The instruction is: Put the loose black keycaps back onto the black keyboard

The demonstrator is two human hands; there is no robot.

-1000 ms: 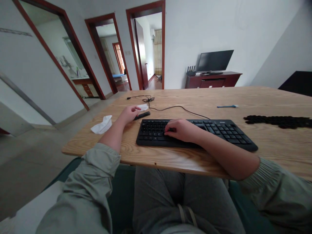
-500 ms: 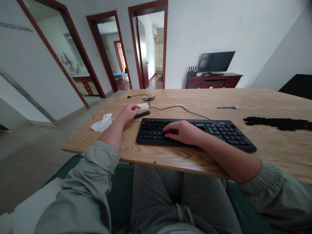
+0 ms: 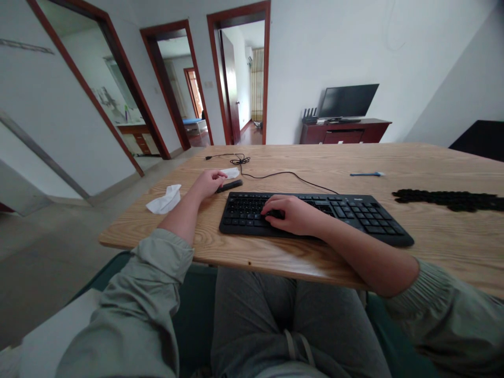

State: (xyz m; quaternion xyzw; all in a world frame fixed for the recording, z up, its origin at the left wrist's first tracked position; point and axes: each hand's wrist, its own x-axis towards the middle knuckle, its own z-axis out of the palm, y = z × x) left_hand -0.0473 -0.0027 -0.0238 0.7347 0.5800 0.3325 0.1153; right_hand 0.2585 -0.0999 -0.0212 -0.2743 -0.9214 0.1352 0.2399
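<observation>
Black keys (image 3: 241, 207) lie under my right hand (image 3: 293, 214); I can't tell whether its bent fingers pinch anything. They've crept slightly left across the keyboard (image 3: 376, 214), so work stays on its left half. My left hand (image 3: 210, 184), grip unclear, sits by a black stick (image 3: 233, 185).

And the right hand (image 3: 289, 214) is curled over the black keyboard (image 3: 380, 218)! Left hand (image 3: 209, 184) sits by a slim dark stick (image 3: 231, 185), with a blue-handled brush (image 3: 366, 174) across the wooden table (image 3: 397, 157).
</observation>
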